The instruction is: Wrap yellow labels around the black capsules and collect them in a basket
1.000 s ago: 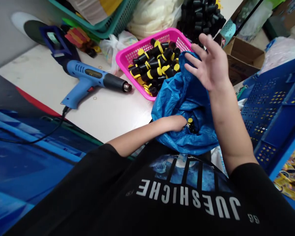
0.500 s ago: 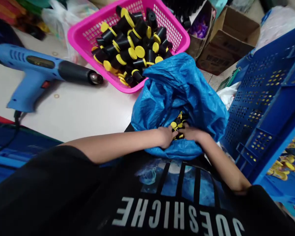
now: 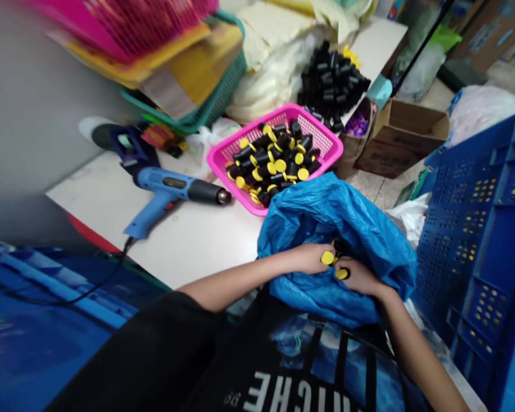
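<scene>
A blue woven plastic bag (image 3: pixel 313 200) gapes open in front of my body, its mouth wide. Inside its opening, my left hand (image 3: pixel 311 258) is closed on a small black canister with a yellow cap (image 3: pixel 327 258), the cap facing up. My right hand (image 3: pixel 358 277) grips another black canister with a yellow cap (image 3: pixel 342 274) close beside it. More of these canisters show partly between the hands, deeper in the bag. Beyond the bag, a pink basket (image 3: pixel 236 191) on the white table holds many of the same capped canisters.
A blue heat gun (image 3: pixel 163 189) lies on the white table (image 3: pixel 189 240), its cord (image 3: pixel 111 269) hanging left. Black cylinders (image 3: pixel 332 80) are heaped behind the basket. Stacked baskets (image 3: pixel 223 97) stand at back left. A cardboard box (image 3: pixel 395 143) and tall blue crates (image 3: pixel 459 229) are on the right.
The view has tilted up and shows more of the table's far side. My hands have risen from among the canisters in the bag, now each with a canister in its grip.
</scene>
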